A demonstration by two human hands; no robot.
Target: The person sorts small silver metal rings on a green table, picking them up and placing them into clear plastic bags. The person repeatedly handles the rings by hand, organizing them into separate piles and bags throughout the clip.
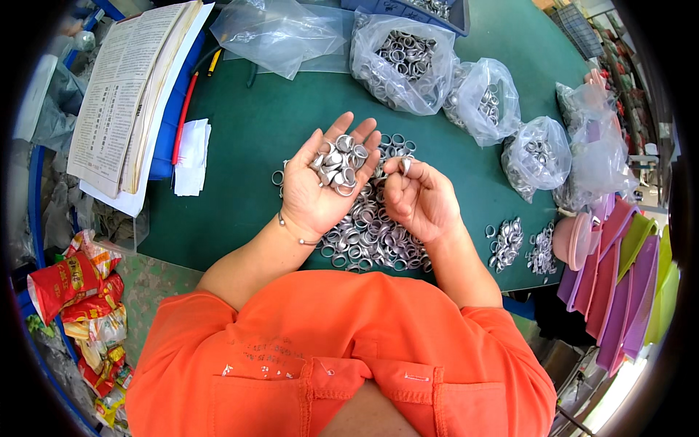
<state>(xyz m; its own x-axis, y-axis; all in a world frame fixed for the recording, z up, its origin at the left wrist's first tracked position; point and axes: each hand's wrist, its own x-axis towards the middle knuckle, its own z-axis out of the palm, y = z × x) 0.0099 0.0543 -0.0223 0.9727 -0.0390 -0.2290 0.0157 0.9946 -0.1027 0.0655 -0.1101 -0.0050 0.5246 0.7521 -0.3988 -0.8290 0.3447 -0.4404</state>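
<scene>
My left hand (314, 191) is palm up with its fingers cupped around a small heap of silver metal rings (341, 164). Beside it, my right hand (422, 197) pinches a single silver ring (405, 166) between thumb and fingertips. Below both hands a large pile of rings (375, 237) spreads over the green tabletop (240, 160), close to my body. Part of that pile is hidden behind my hands.
Clear plastic bags of rings (404, 62) stand along the far and right side. Two small ring heaps (506, 244) lie right of my forearm, near pink plastic bowls (571, 240). At left are an open book (124, 95), a red pen (184, 120) and folded white paper (191, 156).
</scene>
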